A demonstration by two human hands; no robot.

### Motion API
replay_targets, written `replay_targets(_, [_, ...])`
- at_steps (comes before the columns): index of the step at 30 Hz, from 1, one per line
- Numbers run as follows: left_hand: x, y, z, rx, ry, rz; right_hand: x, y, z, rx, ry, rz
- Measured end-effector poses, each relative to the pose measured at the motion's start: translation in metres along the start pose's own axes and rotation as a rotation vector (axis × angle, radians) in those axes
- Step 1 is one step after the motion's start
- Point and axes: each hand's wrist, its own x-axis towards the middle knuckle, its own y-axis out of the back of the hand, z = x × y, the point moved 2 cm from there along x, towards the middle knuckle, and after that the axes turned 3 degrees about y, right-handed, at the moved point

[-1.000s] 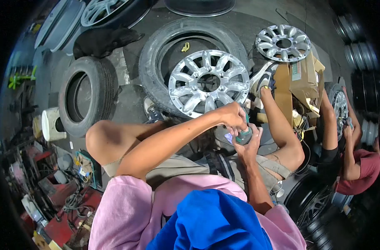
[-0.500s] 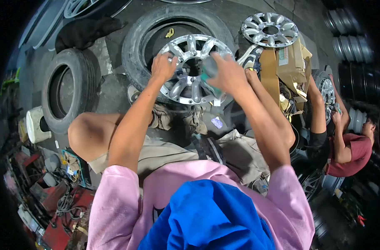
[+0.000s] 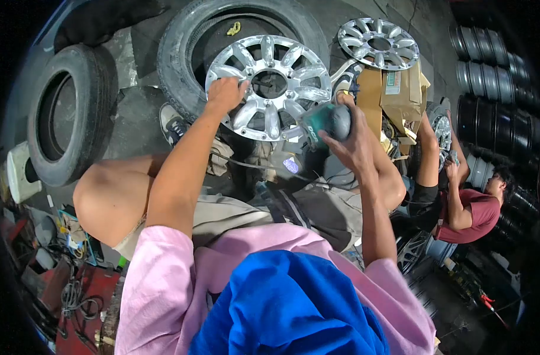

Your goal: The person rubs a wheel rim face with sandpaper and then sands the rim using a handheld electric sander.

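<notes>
A bare metal wheel face (image 3: 270, 113) with several spokes and a round centre hole is tilted up before me, above and against a large tyre (image 3: 176, 56). My left hand (image 3: 225, 94) grips its left side, fingers curled over a spoke. In my right hand (image 3: 360, 142) is a green and grey electric sander (image 3: 330, 123), held by its rounded grey top. The sander is at the wheel's lower right edge; whether its pad touches the metal is hidden. A dark cord (image 3: 252, 164) runs below the wheel across my lap.
Another spoked wheel face (image 3: 379, 44) lies atop a cardboard box (image 3: 403, 97) at right. A second tyre (image 3: 74, 112) stands at left, beside a white container (image 3: 24, 171). A co-worker in a red shirt (image 3: 474, 216) sits at right, near stacked rims (image 3: 483, 74).
My right hand has brought the sander down and right from the wheel's right side, turning it so its green label shows. My left hand keeps hold of the wheel. The whole view has shifted slightly.
</notes>
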Motion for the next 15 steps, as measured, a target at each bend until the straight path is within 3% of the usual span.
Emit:
replay_targets(1, [0.004,0.000,-0.001,-0.010,-0.018,-0.023,-0.013,-0.001,0.010,0.107,-0.040,0.138])
replay_targets(4, [0.000,-0.002,0.004,0.051,0.007,-0.011,-0.015,-0.018,0.038,0.182,-0.240,0.216])
replay_targets(6, [-0.003,-0.001,0.004,0.074,0.027,-0.029,0.014,-0.021,0.046,0.312,-0.165,0.269])
replay_targets(8, [-0.002,0.000,0.007,0.082,0.033,-0.036,0.044,-0.002,0.026,0.012,-0.185,0.066])
replay_targets(11, [0.000,-0.005,0.003,0.063,0.023,-0.043,0.053,-0.002,0.003,-0.118,-0.138,-0.056])
replay_targets(15, [-0.013,0.005,0.017,0.099,0.055,-0.068,0.000,0.000,-0.047,-0.134,-0.221,-0.027])
